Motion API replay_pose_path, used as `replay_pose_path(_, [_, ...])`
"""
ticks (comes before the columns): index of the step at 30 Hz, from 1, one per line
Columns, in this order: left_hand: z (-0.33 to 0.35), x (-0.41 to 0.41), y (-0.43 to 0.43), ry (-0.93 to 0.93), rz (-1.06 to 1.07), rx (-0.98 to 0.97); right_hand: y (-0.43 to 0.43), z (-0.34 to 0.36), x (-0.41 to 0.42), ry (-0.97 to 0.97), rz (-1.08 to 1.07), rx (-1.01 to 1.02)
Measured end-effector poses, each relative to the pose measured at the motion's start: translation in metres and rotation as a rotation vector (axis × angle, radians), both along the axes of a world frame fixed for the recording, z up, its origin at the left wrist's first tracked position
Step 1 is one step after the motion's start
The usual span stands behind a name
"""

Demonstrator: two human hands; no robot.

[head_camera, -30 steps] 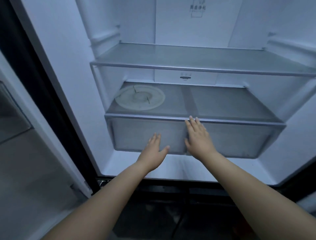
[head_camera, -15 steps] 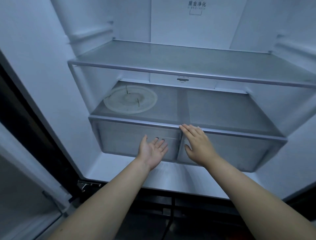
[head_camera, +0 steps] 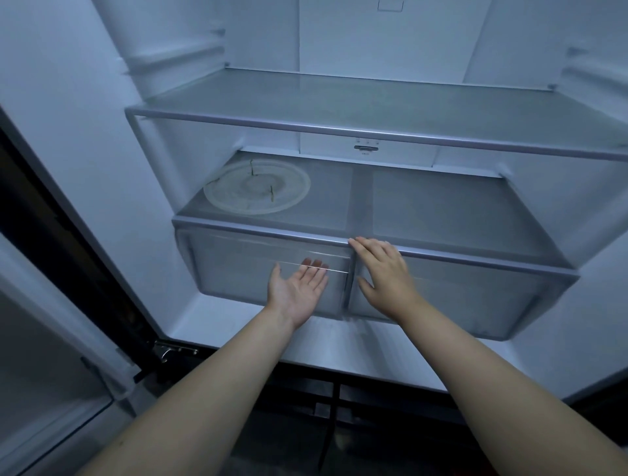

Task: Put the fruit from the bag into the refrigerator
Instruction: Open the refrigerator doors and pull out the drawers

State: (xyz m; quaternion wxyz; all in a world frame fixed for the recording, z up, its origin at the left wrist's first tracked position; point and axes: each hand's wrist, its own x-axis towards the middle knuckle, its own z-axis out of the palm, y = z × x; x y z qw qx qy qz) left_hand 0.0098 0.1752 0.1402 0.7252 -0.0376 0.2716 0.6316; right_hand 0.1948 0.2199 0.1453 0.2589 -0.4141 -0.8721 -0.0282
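The refrigerator (head_camera: 102, 142) stands open in front of me, and both my hands are at its two low drawers. My left hand (head_camera: 299, 288) is turned palm up, with the fingers straight and the thumb held apart. Its fingertips (head_camera: 316, 264) reach the thin clear ridge on the front of the left drawer (head_camera: 234, 268). It holds nothing, and I cannot tell whether the tips only touch the ridge or go a little under it. My right hand (head_camera: 384, 271) is palm down and flat, fingers straight and close together. The fingertips lie on the front edge of the lower shelf (head_camera: 458, 210), just above the right drawer (head_camera: 475, 299), and the palm covers the near left corner of that drawer's front. This hand also holds nothing.

On the left part of the lower shelf lies a round pale plate (head_camera: 258, 187). The upper shelf (head_camera: 339, 102) is farther up. The drawer fronts are cloudy, so what is inside them is hard to make out. A small label (head_camera: 390, 4) on the far wall is cut off at the top, and the door (head_camera: 51, 356) at the left is only partly in view.
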Motion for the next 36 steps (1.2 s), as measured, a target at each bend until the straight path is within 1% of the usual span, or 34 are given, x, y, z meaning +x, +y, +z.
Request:
replay_pose_path(7, [-0.008,0.003,-0.023,0.023,0.032,0.010,-0.003,-0.004,-0.004,0.028,-0.031,-0.030])
replay_pose_path(12, [-0.007,0.005,-0.035,0.045,0.052,0.018,-0.006,-0.006,-0.005,0.004,-0.032,-0.028])
replay_pose_path(13, [-0.005,0.005,-0.036,0.050,0.055,0.018,-0.008,-0.005,-0.005,0.030,-0.018,-0.044])
replay_pose_path(14, [-0.004,0.006,-0.036,0.051,0.060,0.016,-0.011,-0.003,-0.005,0.097,0.001,-0.084])
replay_pose_path(15, [-0.004,0.006,-0.036,0.052,0.064,0.014,-0.018,-0.002,-0.004,0.226,0.024,-0.141])
replay_pose_path(17, [-0.004,0.006,-0.036,0.056,0.061,0.015,-0.036,-0.004,-0.002,0.642,0.008,-0.267])
replay_pose_path(18, [-0.004,0.005,-0.037,0.054,0.061,0.015,-0.045,-0.006,-0.002,0.884,-0.054,-0.377])
replay_pose_path(20, [-0.006,0.003,-0.036,0.037,0.068,0.020,-0.052,-0.012,0.000,1.392,-0.186,-0.743])
replay_pose_path(21, [-0.007,0.003,-0.036,0.020,0.076,0.026,-0.050,-0.016,0.002,1.604,-0.244,-0.921])
replay_pose_path(22, [-0.008,0.005,-0.035,-0.002,0.089,0.033,-0.045,-0.019,0.006,1.767,-0.291,-1.044])
replay_pose_path(24, [-0.007,0.009,-0.034,-0.046,0.113,0.044,-0.037,-0.023,0.013,1.993,-0.304,-1.160])
replay_pose_path(26, [-0.006,0.014,-0.032,-0.075,0.117,0.056,-0.031,-0.024,0.016,2.141,-0.235,-1.216])
replay_pose_path(28, [-0.007,0.016,-0.031,-0.105,0.119,0.062,-0.029,-0.022,0.015,2.221,-0.148,-1.264])
replay_pose_path(32, [-0.009,0.017,-0.031,-0.163,0.147,0.069,-0.027,-0.016,0.015,2.306,-0.075,-1.237])
replay_pose_path(36, [-0.009,0.017,-0.034,-0.199,0.167,0.080,-0.032,-0.017,0.014,2.331,-0.067,-1.215])
